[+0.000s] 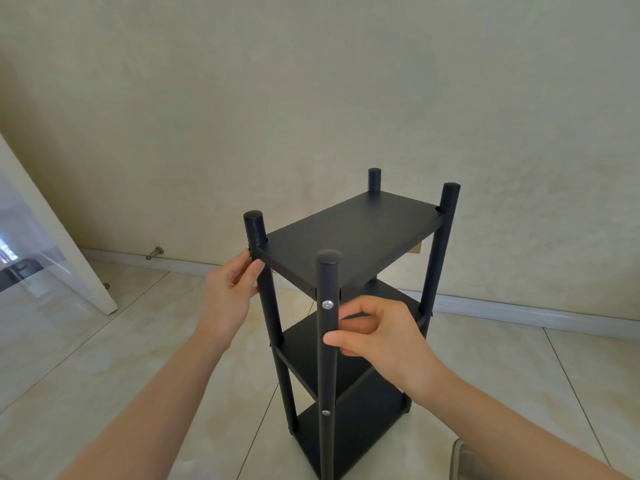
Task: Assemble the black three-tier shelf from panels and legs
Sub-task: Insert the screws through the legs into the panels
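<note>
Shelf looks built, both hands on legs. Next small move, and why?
Probably a gentle rock to test the joints: the shelf stands with three panels on four legs, a screw shows in the near leg, the right hand holds that leg and the left hand holds the left leg.

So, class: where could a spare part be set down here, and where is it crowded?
Bare floor tiles between door and shelf; the top panel too. Crowded round the near legs, which left hand and right hand hold.
</note>
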Demonstrator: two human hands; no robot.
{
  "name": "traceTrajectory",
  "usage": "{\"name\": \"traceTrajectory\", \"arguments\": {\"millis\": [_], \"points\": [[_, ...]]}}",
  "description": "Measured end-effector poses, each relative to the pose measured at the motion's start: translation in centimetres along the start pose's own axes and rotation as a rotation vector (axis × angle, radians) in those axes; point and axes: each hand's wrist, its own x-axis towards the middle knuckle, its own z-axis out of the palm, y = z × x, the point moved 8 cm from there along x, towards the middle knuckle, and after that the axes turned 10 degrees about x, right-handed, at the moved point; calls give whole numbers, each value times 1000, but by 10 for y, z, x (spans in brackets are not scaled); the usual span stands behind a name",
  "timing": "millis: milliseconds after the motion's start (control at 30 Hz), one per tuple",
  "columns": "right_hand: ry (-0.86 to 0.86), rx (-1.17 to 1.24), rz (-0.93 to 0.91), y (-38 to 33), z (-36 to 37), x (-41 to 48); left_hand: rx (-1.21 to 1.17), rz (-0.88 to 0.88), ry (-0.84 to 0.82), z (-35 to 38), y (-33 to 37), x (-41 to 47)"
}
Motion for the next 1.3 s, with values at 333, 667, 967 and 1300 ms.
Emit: {"name": "traceTrajectory", "arguments": {"millis": [333, 667, 967, 1300], "points": [[-125, -48, -11, 5, 25, -1, -1, 18, 3, 4, -11, 11], [-228, -296, 211, 41, -19, 23, 150, -45, -164, 12, -11, 4], [358, -285, 278, 52, -136, 52, 347, -24, -481, 26, -27, -21], [543, -145, 227, 62, -161, 63, 300, -111, -780, 67, -27, -69]]}}
